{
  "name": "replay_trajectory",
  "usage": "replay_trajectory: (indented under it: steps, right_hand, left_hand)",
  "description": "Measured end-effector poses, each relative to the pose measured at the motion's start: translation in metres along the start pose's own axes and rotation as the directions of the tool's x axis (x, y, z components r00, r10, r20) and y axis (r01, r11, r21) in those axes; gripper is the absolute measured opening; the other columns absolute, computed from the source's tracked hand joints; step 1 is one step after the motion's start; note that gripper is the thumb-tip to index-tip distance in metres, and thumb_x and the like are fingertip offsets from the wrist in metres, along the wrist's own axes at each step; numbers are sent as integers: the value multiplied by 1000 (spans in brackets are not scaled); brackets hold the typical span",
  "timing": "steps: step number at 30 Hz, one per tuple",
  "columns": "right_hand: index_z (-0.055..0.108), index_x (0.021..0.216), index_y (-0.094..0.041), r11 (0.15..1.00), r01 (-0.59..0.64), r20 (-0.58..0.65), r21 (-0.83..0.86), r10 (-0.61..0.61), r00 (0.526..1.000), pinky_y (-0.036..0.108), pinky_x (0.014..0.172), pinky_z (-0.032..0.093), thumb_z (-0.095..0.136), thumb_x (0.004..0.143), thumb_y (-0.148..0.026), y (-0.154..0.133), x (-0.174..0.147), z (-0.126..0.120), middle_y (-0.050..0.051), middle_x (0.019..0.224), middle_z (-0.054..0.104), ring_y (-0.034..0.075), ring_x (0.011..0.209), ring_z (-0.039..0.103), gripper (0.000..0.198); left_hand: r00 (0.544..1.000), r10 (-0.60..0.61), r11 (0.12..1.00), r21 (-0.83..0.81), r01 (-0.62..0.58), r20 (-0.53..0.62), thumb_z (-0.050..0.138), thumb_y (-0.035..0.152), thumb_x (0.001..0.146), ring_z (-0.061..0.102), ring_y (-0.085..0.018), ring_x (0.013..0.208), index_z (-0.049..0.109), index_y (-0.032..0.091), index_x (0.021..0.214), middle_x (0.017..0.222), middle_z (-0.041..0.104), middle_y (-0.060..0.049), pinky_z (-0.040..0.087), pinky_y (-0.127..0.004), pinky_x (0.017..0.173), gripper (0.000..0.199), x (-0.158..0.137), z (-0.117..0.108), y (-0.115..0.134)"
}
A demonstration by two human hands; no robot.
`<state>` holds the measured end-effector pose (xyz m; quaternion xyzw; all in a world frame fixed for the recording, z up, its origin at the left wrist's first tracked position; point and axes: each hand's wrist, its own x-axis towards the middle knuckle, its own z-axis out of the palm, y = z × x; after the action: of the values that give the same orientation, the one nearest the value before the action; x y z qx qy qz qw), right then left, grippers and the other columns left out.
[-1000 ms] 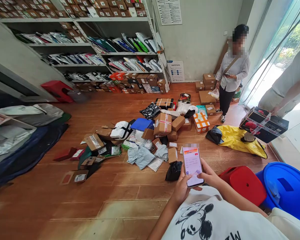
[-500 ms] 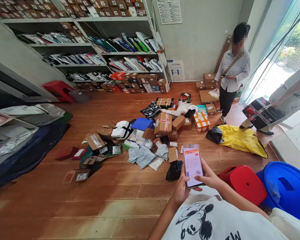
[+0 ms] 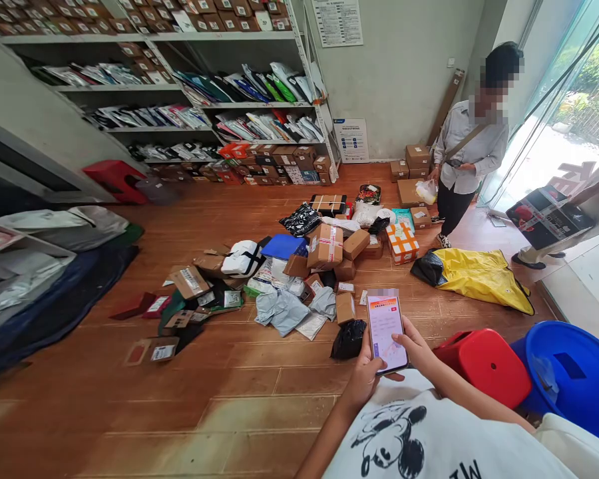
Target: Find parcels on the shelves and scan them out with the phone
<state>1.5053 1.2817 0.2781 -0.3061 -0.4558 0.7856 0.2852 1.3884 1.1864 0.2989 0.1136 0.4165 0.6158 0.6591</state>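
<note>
Two hands hold one phone [image 3: 385,330]: the left hand [image 3: 363,372] wraps its edge from below while the right hand [image 3: 419,351] steadies the other side, thumb laid on the lit screen. Beyond the hands, many parcels [image 3: 324,247] lie loose and unsorted across the floor [image 3: 239,392], none picked up, and shelves [image 3: 259,106] farther back are largely filled. By this showing the work sits at a checking stage, with the sorting of the heap apparently left to do.
</note>
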Motion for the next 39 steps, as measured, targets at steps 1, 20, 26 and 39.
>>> replay_trajectory:
  steps: [1, 20, 26, 39]
  right_hand:
    - [67, 108, -24, 1000, -6, -19, 6, 7, 1000, 36, 76, 55, 78, 71, -57, -2, 2, 0, 4, 94, 74, 23, 83, 67, 51]
    - [62, 133, -22, 839, 392, -195, -376, -486, 852, 42, 93, 53, 44, 97, -71, 2, -11, 3, 12, 126, 72, 27, 106, 68, 63]
    - [55, 142, -25, 791, 421, -120, -444, -518, 847, 48, 100, 51, 39, 102, -64, 3, -14, 3, 14, 133, 67, 29, 113, 65, 59]
    - [52, 151, -41, 247, 570, 382, -783, -532, 756, 70, 122, 13, 38, 98, -68, -13, -17, -9, 5, 168, 16, 43, 150, 10, 62]
  left_hand:
    - [1000, -2, 1000, -11, 2, 10, 65, 7, 61, 65, -33, 119, 8, 46, 164, 152, 57, -6, 65, -29, 71, 124, 1, -1, -2]
    - [997, -8, 987, -158, 20, 81, 67, 14, 62, 67, -33, 115, 3, 46, 164, 153, 55, -8, 67, -39, 74, 125, 12, -27, -29]
    - [991, -18, 993, -111, 33, 135, 71, 13, 65, 70, -31, 109, -3, 45, 164, 145, 61, -10, 64, -28, 62, 128, 0, -15, -5]
    - [998, 47, 995, -87, -43, 43, 61, 10, 58, 61, -32, 126, -1, 32, 166, 136, 69, -7, 62, -32, 82, 127, 5, -9, -8]
